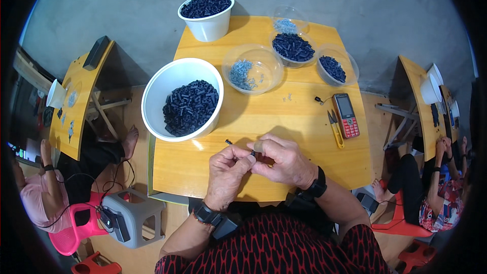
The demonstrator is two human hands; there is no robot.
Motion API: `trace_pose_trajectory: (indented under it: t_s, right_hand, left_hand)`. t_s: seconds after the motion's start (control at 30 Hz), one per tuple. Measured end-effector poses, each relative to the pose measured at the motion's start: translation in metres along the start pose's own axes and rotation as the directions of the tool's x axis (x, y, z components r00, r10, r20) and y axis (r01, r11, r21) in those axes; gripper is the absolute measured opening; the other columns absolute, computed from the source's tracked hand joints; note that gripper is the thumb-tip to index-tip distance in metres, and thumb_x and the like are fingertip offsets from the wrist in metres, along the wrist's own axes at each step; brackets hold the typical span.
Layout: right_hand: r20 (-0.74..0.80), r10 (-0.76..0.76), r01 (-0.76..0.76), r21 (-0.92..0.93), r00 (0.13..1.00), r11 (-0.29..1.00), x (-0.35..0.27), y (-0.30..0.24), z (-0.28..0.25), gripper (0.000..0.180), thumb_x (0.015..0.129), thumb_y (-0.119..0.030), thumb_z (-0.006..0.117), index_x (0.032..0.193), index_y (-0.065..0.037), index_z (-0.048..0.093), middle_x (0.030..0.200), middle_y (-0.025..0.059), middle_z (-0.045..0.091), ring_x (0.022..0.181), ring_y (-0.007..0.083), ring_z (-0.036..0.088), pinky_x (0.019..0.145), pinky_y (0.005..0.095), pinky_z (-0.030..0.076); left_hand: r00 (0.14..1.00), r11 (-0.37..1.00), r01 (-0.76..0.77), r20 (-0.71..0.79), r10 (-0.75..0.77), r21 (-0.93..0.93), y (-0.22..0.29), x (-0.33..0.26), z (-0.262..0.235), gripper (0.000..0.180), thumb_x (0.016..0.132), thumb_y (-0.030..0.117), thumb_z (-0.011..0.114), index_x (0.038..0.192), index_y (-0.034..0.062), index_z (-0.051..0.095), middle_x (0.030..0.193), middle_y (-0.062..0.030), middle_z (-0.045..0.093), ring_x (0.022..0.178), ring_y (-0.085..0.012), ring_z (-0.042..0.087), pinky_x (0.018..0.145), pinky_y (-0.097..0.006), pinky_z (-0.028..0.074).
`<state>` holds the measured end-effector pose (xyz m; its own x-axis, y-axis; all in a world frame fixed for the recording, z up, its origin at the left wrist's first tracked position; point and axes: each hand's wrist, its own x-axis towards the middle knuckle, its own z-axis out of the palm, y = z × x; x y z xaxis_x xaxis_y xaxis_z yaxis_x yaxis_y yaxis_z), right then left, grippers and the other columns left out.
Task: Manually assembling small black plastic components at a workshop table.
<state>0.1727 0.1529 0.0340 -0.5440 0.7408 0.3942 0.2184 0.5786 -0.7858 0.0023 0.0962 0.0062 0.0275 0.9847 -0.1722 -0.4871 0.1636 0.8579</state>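
My left hand (227, 175) and my right hand (284, 161) meet over the near edge of the table. Both are closed, fingertips pinching a small black plastic piece (253, 153) between them. Fingers cover most of that piece. Another small black piece (229, 142) shows just beyond my left fingers; whether it is held or lies on the table I cannot tell. Ahead and to the left stands a large white tub (147, 104) partly filled with short black tubular pieces (190, 106). Beside it, a clear round bowl (269, 56) contains small silvery metal parts (242, 74).
At the back are a fuller white tub (209, 29) and several clear bowls, one with black pieces (293, 47). On the right lie a red keypad phone (349, 126) and yellow-handled snips (337, 133). A grey stool (133, 213) stands left; people sit at tables on both sides.
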Motion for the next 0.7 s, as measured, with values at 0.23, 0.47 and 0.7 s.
trace_pose_trajectory:
  t_s: [0.23,0.47,0.7]
  right_hand:
    - [0.002,-0.082,0.082,-0.088,0.997,0.993,-0.0029,0.0049,0.0039,0.025,0.078,-0.004,0.075,0.100,0.002,0.062,0.084,0.0145,0.060,0.072,0.0315,0.065,0.062,0.0374,0.053]
    - [0.037,-0.172,0.176,-0.206,0.984,0.963,-0.0063,0.0088,0.0050,0.032,0.073,-0.003,0.080,0.101,0.002,0.065,0.077,0.0100,0.060,0.063,0.0240,0.062,0.053,0.0334,0.050]
    - [-0.016,-0.223,0.215,-0.208,0.975,0.954,-0.0105,0.0128,0.0091,0.030,0.074,-0.001,0.079,0.101,0.001,0.064,0.074,0.0086,0.056,0.060,0.0243,0.060,0.052,0.0341,0.049]
  left_hand:
    - [0.999,0.999,0.038,0.022,-0.037,-0.027,0.0031,-0.0004,-0.0002,0.003,0.093,0.000,0.065,0.095,-0.0009,0.066,0.092,-0.0061,0.069,0.082,-0.0112,0.063,0.079,-0.026,0.053]
    - [1.000,0.999,0.000,0.025,-0.001,0.039,0.0006,-0.0033,0.0012,0.002,0.093,-0.002,0.065,0.093,-0.0006,0.065,0.090,-0.0035,0.066,0.082,-0.0099,0.060,0.079,-0.025,0.051]
    - [0.999,0.998,-0.021,0.051,0.017,0.068,-0.0026,-0.0016,0.0009,0.003,0.093,-0.003,0.064,0.092,-0.0009,0.064,0.091,-0.0030,0.064,0.083,-0.0100,0.060,0.080,-0.025,0.050]
